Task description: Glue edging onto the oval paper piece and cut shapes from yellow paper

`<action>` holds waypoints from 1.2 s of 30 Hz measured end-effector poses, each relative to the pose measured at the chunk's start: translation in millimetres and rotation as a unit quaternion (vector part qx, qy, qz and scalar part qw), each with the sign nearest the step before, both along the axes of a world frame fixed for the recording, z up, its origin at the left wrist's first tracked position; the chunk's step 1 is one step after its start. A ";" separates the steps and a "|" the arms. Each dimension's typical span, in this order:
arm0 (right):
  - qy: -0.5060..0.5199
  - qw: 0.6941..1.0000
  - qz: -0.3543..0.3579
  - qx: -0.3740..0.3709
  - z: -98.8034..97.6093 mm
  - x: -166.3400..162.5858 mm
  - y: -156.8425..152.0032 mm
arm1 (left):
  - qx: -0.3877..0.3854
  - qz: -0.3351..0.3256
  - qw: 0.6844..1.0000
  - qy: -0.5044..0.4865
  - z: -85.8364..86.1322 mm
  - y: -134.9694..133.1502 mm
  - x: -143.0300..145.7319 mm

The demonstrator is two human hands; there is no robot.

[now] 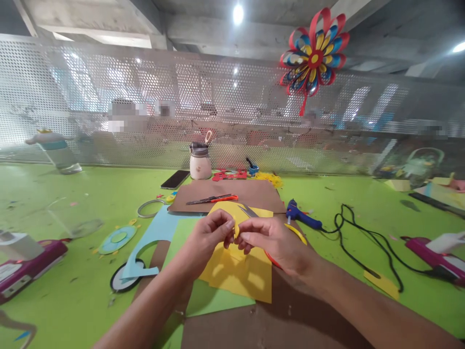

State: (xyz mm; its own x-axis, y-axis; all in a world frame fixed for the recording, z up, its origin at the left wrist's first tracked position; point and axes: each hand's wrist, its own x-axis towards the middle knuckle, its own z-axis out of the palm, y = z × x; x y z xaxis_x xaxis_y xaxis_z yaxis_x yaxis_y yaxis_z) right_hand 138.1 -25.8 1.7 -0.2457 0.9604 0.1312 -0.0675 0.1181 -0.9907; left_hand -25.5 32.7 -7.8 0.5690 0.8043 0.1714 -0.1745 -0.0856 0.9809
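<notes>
My left hand [214, 232] pinches a small yellow paper piece [237, 227] between thumb and fingers. From the other side, my right hand [269, 240] has its fingertips closed on the same piece. Scissors with grey blades [248, 210] show behind and around my right hand, with a yellow and a red handle loop at its sides. Whether that hand also bears them I cannot tell. Below both hands lie yellow paper sheets [250, 286], on top of a green sheet [218, 305] and brown cardboard [225, 332].
Beyond my hands, a second pair of scissors [214, 198] rests on a cardboard sheet [254, 192]. A blue glue gun [303, 215] with a black cord lies right. Left are cut blue paper [152, 237] and a tape roll [127, 277]. A bottle [200, 162] and phone [175, 180] stand farther back.
</notes>
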 end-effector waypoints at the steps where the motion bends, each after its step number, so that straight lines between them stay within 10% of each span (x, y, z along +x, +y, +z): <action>1: 0.000 1.000 -0.003 0.000 -0.6 0.1 0.4 | 0.000 0.000 1.000 0.001 -0.6 0.2 0.1; 36: 0.056 0.998 -0.030 -0.022 -12.2 -1.8 1.2 | 0.032 0.053 0.998 0.023 1.7 -7.1 4.5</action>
